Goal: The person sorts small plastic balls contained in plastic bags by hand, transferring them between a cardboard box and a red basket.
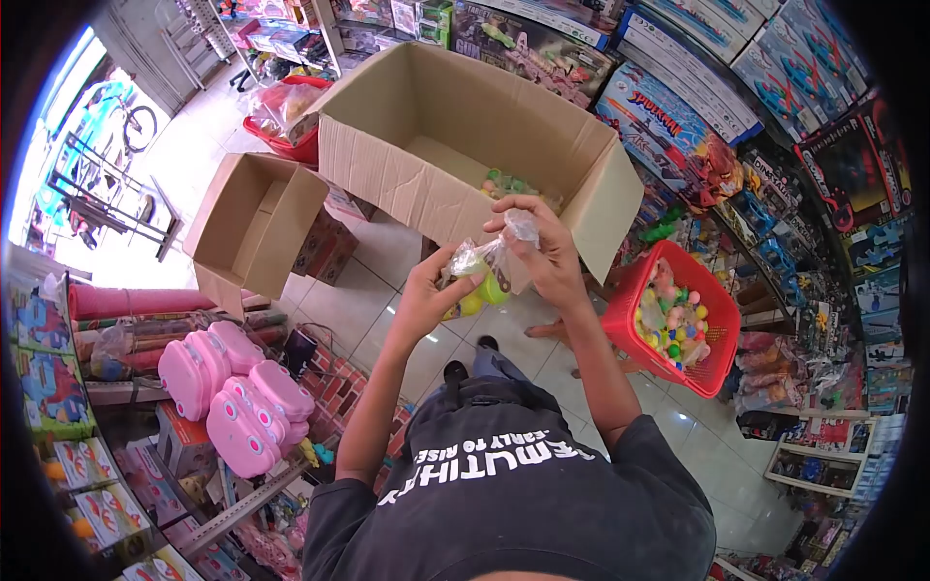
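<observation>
Clear plastic bag [481, 274] of yellow and green toys is being held up between both hands, just in front of the large open cardboard box [407, 189]. It is being cupped from below by the left hand [423, 295], fingers curled around it, while its gathered top is being pinched tight by the right hand [550, 254]. A red basket [628, 320] of small colourful toys is being seen just right of the right forearm.

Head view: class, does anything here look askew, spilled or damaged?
The smaller cardboard box sits tilted on cartons, flaps open and nothing visible inside. The red basket of toys leans as well, though the fisheye lens may exaggerate it. Nothing looks spilled; the clear bag between left hand and right hand seems intact.
</observation>
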`<state>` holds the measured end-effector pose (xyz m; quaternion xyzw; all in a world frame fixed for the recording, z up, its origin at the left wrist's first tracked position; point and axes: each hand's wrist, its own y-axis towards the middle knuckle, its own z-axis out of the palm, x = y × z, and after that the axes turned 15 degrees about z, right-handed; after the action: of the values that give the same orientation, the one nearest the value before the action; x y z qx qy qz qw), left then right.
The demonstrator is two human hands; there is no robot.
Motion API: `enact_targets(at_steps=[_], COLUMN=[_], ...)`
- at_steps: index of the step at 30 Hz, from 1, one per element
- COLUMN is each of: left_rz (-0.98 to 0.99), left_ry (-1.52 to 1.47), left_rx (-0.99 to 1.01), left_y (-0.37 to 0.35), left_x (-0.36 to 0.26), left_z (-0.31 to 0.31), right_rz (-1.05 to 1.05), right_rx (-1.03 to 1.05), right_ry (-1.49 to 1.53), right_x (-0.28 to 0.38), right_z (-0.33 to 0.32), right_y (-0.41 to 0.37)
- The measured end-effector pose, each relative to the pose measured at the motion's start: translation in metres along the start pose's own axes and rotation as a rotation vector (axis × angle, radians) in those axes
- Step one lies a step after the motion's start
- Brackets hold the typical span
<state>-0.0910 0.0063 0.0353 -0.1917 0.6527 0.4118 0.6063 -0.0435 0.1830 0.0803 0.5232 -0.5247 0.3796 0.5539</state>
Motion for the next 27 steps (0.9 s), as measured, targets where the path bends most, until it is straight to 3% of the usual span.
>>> enact_targets(at_steps=[4,14,16,20,22,25,27], left_rz=[0.016,0.026,0.038,0.049,0.012,0.056,0.041], left_ry=[0.045,0.0,0.005,0.026,0.049,0.077,0.122], left_rx=[-0.011,-0.007,-0.016,0.045,0.062,0.119,0.195], left_y=[0.02,0.11,0.133,0.179,0.197,0.222,0.237], left_x=[0.002,-0.011,-0.014,-0.004,0.003,0.014,0.027], left_z=[-0.003,-0.028,-0.028,-0.038,-0.044,-0.05,-0.057], right_rz=[0.108,0.177,0.223,0.181,0.222,0.409,0.381], right_rx=[0.035,0.145,0.158,0.162,0.119,0.213,0.19], right_ry=[0.174,0.171,-0.049,-0.081,-0.25,-0.206,-0.218], right_x=[0.008,0.014,0.021,0.011,0.004,0.004,-0.01], right_z=[-0.004,-0.027,-0.042,-0.058,-0.069,-0.083,-0.089], right_y=[0.021,0.105,0.122,0.159,0.175,0.191,0.203])
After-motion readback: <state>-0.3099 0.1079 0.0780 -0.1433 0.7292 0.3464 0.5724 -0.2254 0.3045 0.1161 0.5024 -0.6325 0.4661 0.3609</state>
